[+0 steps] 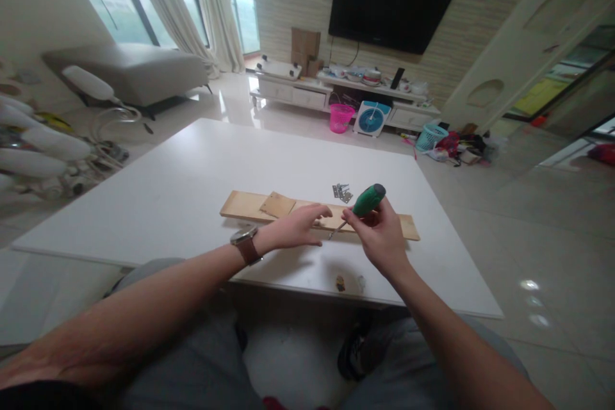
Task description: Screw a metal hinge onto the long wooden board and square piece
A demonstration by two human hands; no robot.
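Note:
My right hand [383,237] is closed round a screwdriver with a green handle [368,200]. Its metal shaft [338,229] slants down to the left, the tip near the front edge of a long wooden board [244,205]. My left hand [302,225] hovers over that board, fingers apart and thumb stretched, with nothing visible in its grasp. A smaller square piece of wood [277,204] lies across the board, left of my left hand. Behind the board is a small pile of metal hinges [342,192].
The board rests on a large white table [202,160]. Near the front edge sits a small brown and yellow item [340,283] that I cannot make out. Beyond the table stand a pink basket [341,118], a blue and white fan [371,118] and a low cabinet [307,98].

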